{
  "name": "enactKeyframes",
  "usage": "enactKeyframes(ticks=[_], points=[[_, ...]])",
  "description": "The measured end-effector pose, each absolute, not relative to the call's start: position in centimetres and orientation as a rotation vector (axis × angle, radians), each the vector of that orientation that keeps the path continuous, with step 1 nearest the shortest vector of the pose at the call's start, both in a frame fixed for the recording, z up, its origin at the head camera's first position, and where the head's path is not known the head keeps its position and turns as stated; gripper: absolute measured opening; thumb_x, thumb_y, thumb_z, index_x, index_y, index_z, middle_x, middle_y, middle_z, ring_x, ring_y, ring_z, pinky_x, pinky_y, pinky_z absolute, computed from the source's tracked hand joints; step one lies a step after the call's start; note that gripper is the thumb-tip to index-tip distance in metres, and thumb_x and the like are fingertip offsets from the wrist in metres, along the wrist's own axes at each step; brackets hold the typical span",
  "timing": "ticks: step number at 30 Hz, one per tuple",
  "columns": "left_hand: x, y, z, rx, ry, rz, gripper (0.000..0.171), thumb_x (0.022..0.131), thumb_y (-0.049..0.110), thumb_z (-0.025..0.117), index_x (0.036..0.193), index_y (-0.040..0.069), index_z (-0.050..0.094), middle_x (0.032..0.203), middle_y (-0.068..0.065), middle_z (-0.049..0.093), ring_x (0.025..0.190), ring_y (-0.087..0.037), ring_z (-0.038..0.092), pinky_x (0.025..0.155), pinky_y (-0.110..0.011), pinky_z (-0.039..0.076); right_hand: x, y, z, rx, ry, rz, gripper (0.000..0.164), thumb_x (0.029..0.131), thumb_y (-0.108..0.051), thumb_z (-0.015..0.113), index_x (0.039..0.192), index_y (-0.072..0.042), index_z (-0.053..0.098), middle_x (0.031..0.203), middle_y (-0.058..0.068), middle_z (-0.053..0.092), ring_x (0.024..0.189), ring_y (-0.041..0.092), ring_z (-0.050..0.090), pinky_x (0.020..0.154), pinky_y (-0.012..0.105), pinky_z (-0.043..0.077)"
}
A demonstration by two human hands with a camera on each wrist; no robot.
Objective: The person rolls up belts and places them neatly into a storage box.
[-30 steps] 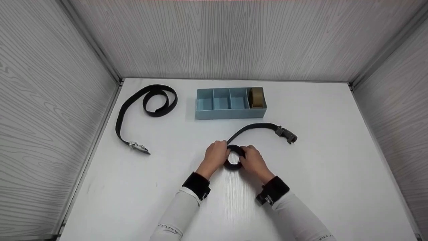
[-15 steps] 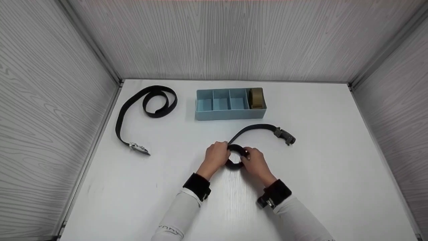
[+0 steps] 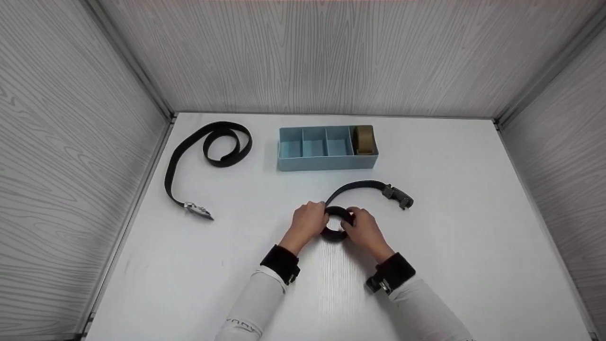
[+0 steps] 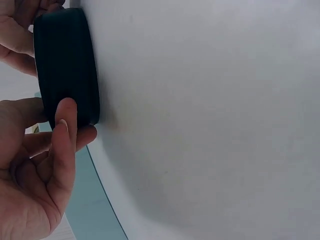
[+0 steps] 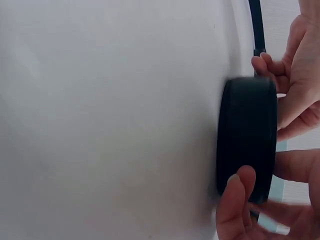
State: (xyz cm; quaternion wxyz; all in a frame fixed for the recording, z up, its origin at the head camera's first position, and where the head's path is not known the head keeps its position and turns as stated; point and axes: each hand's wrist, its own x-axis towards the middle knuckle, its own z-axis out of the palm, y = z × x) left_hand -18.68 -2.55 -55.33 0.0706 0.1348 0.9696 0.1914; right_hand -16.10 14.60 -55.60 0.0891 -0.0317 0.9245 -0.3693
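Note:
A black belt stands on edge on the white table, part of it wound into a round coil. My left hand pinches the coil's left side, where the loose strap leaves it. On the other side my right hand grips the coil with the thumb inside the ring. From the coil the strap arcs away to the right and ends in a dark buckle. Up close in the left wrist view, the coil's smooth outer face shows with fingertips against it. The right wrist view has the coil between both hands.
A light blue box with several compartments stands behind the hands, a brown tape roll in its right compartment. At the left lies another black belt, loosely curled, with a silver buckle. Grey wood-grain panels surround the table.
The dark buckle and loose strap have drawn nearer to the coil, leftward and toward me. Both hands stay at the coil and have shifted slightly to the right.

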Motion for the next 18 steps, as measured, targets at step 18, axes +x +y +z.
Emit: enactKeyframes(ticks=[18], points=[[-19.00, -2.41, -55.33, 0.415, 2.928, 0.602, 0.018, 0.090, 0.021, 0.066, 0.078, 0.007, 0.064, 0.080, -0.010, 0.067, 0.074, -0.028, 0.067, 0.063, -0.040, 0.051, -16.45, 14.74, -55.52, -0.140, 2.821, -1.067, 0.022, 0.085, -0.002, 0.067, 0.107, 0.001, 0.067, 0.088, 0.011, 0.066, 0.084, 0.027, 0.062, 0.078, 0.042, 0.050]])
